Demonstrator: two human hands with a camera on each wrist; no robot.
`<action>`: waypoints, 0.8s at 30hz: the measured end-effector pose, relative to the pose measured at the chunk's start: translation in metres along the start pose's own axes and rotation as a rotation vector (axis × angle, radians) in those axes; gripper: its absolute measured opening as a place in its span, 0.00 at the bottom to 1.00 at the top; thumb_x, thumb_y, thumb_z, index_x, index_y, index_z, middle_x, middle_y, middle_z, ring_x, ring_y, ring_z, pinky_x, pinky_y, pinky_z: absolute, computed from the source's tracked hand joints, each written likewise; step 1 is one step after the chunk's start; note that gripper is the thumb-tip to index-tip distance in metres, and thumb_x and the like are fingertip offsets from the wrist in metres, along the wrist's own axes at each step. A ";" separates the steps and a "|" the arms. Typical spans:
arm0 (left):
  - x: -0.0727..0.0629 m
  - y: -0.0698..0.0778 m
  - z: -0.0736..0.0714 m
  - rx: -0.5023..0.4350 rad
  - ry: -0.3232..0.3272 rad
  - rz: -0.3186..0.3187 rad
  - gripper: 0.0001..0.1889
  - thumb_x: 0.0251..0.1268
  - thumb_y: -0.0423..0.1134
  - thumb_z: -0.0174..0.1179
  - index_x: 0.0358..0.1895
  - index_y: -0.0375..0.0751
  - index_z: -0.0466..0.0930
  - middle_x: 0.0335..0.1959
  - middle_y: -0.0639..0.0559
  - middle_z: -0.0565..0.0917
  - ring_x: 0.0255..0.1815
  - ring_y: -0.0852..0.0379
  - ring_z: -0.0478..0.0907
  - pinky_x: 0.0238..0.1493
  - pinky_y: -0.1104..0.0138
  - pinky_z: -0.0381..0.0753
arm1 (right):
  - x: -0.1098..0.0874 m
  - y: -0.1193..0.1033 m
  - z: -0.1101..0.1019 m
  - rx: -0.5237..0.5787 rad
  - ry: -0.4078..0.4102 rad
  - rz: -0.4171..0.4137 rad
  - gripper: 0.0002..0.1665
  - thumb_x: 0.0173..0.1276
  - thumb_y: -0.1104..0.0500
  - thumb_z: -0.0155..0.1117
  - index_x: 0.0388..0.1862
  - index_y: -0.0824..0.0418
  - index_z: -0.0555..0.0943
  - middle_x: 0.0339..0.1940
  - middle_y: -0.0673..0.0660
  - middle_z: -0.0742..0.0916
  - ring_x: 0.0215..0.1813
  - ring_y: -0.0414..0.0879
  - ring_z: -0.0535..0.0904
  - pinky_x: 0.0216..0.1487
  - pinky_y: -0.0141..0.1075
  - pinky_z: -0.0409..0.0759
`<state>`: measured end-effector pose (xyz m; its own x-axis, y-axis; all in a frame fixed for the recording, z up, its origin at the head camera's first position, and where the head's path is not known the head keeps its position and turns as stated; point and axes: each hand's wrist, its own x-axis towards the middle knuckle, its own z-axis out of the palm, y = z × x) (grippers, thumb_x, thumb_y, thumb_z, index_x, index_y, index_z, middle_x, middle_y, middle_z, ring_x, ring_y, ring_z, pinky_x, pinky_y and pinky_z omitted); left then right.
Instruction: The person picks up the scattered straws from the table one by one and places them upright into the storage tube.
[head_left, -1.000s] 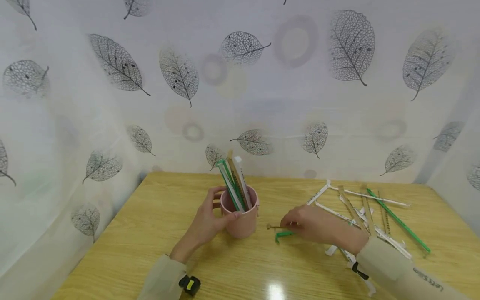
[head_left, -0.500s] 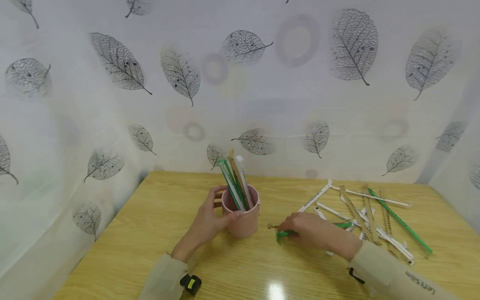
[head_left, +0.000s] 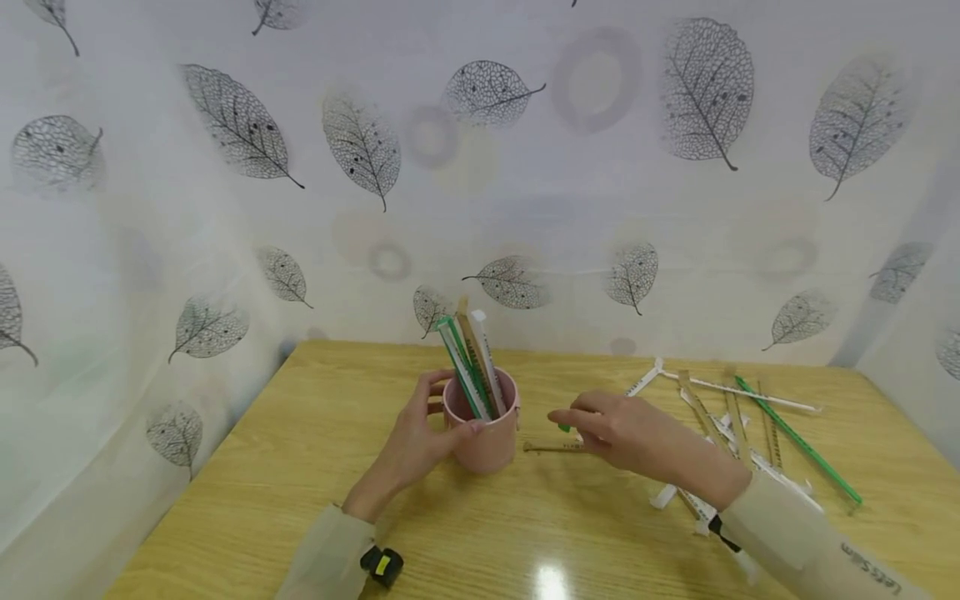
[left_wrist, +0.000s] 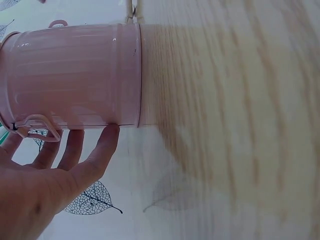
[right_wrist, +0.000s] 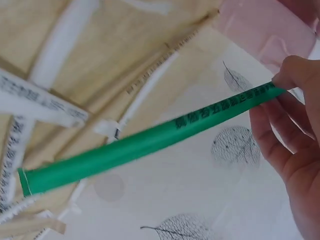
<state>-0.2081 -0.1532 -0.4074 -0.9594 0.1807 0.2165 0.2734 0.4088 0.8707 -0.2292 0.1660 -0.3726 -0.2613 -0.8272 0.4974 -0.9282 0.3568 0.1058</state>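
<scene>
My left hand (head_left: 412, 450) holds a small pink bucket (head_left: 486, 452) by its side, the thumb at the rim. Green, white and brown paper-wrapped straws (head_left: 480, 358) stand leaning inside it. In the left wrist view the fingers lie along the bucket's wall (left_wrist: 75, 75), near a wire handle. My right hand (head_left: 630, 433) is just right of the bucket. It pinches one end of a green wrapped straw (right_wrist: 140, 145) between thumb and fingers, as the right wrist view shows. In the head view that hand hides most of this straw.
A brown wrapped straw (head_left: 551, 447) lies between the bucket and the right hand. Several white, brown and green straws, among them a green one (head_left: 798, 437), lie crossed in a loose pile at the right. A leaf-print curtain (head_left: 540, 208) hangs behind the wooden table (head_left: 315, 400).
The right hand has picked up the green straw from the tabletop and lifted it slightly. The brown straw beside it stays on the table, shifted a little left. The left hand keeps its hold.
</scene>
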 end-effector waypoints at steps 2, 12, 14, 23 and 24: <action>0.000 0.000 0.000 0.002 0.001 -0.001 0.38 0.61 0.48 0.72 0.72 0.57 0.61 0.64 0.46 0.76 0.61 0.45 0.77 0.62 0.50 0.80 | 0.002 0.004 -0.006 0.005 0.061 -0.009 0.21 0.61 0.73 0.68 0.53 0.61 0.85 0.39 0.52 0.87 0.31 0.36 0.78 0.29 0.21 0.74; -0.001 0.000 -0.001 0.009 0.007 -0.014 0.38 0.61 0.49 0.72 0.72 0.57 0.61 0.65 0.45 0.76 0.62 0.46 0.76 0.64 0.50 0.78 | 0.024 0.024 -0.046 0.093 0.296 0.029 0.12 0.74 0.64 0.60 0.53 0.65 0.82 0.40 0.54 0.88 0.34 0.41 0.84 0.33 0.25 0.82; -0.001 -0.001 -0.001 0.011 0.009 -0.017 0.39 0.61 0.49 0.72 0.72 0.57 0.61 0.65 0.46 0.76 0.63 0.46 0.76 0.65 0.49 0.78 | 0.030 0.028 -0.052 0.118 0.330 0.064 0.18 0.63 0.71 0.67 0.53 0.65 0.82 0.40 0.55 0.88 0.33 0.41 0.85 0.35 0.24 0.83; 0.000 0.000 0.000 0.008 0.004 -0.026 0.39 0.61 0.50 0.72 0.73 0.58 0.61 0.65 0.47 0.76 0.63 0.46 0.76 0.65 0.49 0.78 | 0.061 0.034 -0.068 0.204 0.508 0.169 0.25 0.51 0.80 0.71 0.50 0.69 0.84 0.40 0.60 0.90 0.35 0.46 0.88 0.36 0.25 0.85; 0.000 0.000 0.000 0.007 0.004 -0.025 0.39 0.61 0.50 0.72 0.73 0.58 0.61 0.65 0.47 0.76 0.63 0.46 0.76 0.65 0.49 0.78 | 0.065 0.033 -0.069 0.217 0.525 0.172 0.25 0.51 0.80 0.70 0.50 0.69 0.84 0.41 0.60 0.90 0.36 0.46 0.88 0.36 0.24 0.85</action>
<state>-0.2077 -0.1533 -0.4077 -0.9663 0.1664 0.1965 0.2498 0.4198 0.8726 -0.2585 0.1540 -0.2779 -0.2977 -0.4203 0.8571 -0.9317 0.3236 -0.1650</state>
